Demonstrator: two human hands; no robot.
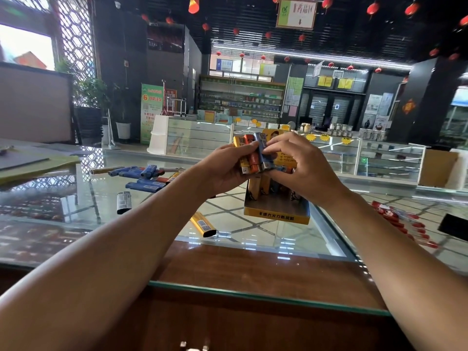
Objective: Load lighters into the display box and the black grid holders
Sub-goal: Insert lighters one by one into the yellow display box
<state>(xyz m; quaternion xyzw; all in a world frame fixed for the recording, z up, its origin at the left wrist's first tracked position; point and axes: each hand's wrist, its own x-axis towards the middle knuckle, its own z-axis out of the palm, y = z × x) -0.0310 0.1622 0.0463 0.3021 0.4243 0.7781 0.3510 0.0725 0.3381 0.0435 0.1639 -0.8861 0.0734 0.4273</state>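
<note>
Here both hands meet just above the display box (276,216), which sits on the glass surface (76,198) with its yellow front wall facing the camera. The left hand (225,171) grips a small bundle of lighters (250,158) – yellow, orange and blue, held side by side and roughly upright – with its thumb across their upper part and its fingers curled beneath. The right hand (306,168) pinches the blue lighter at the bundle's right edge, its fingers bent over the top of it. Inside the box a few standing lighters (256,186) lean against one another at the left side; the box's tall back card is mostly hidden behind the hands.

Loose blue lighters (141,177) lie in a scatter on the glass to the left, well apart from the box. Nearer the camera lie a silver lighter (123,202) and a yellow lighter (202,224), each on its side. To the right, a row of red lighters (405,224) lies on the glass – beside it a black object (453,226) is cut off by the frame edge, and what it is cannot be told.
</note>
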